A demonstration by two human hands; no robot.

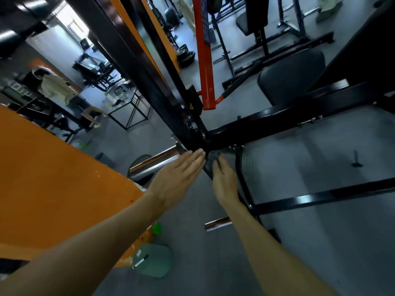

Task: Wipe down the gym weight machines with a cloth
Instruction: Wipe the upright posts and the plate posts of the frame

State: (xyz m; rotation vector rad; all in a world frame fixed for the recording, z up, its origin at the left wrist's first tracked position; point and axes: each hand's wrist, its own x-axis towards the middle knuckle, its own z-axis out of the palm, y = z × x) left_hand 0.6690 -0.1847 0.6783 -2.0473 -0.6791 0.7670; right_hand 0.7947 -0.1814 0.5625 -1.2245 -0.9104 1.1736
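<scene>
A: Nearest the lens, two bare forearms are reaching forward. The left hand [177, 178] is lying flat, fingers straight and pressed together, its tips touching the black machine frame [267, 120] at the joint where the bars are meeting.

B: And the right hand [224, 180]?

A: It is curling over something dark, possibly the cloth [210, 162] — too blurred to be sure — just below that same joint. I cannot tell how tightly the fingers are closing.

B: What is sitting around them?

A: From the left: an orange panel [53, 178] is filling the corner, a green-capped translucent jug [155, 259] is lying on the grey floor beneath the left forearm, and a chrome bar [154, 163] is jutting out behind the left hand. Further right, a red upright [205, 60] is standing behind the frame, then a black seat pad [290, 75] — and a lower black rail [320, 197] is crossing beside the right wrist.
</scene>
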